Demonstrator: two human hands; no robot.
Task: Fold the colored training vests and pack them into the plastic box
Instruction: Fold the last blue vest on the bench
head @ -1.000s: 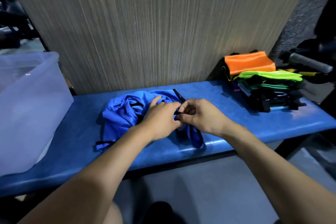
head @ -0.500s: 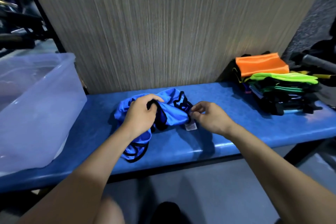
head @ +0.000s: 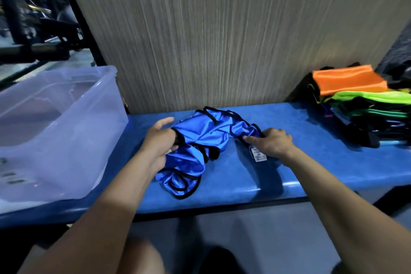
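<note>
Since the earlier frame the hands have drawn apart, stretching the crumpled blue black-trimmed vest (head: pixel 200 140) across the blue desk (head: pixel 289 171). The left hand (head: pixel 159 142) grips its left end; the right hand (head: pixel 274 143) pinches its right edge. The clear plastic box (head: pixel 66 131) stands far left.

Two bare forearms, no sleeves, no watch or rings showing, left hand (head: pixel 159 142), right hand (head: pixel 274 143), bare knee at the lower edge, no gloves
</note>
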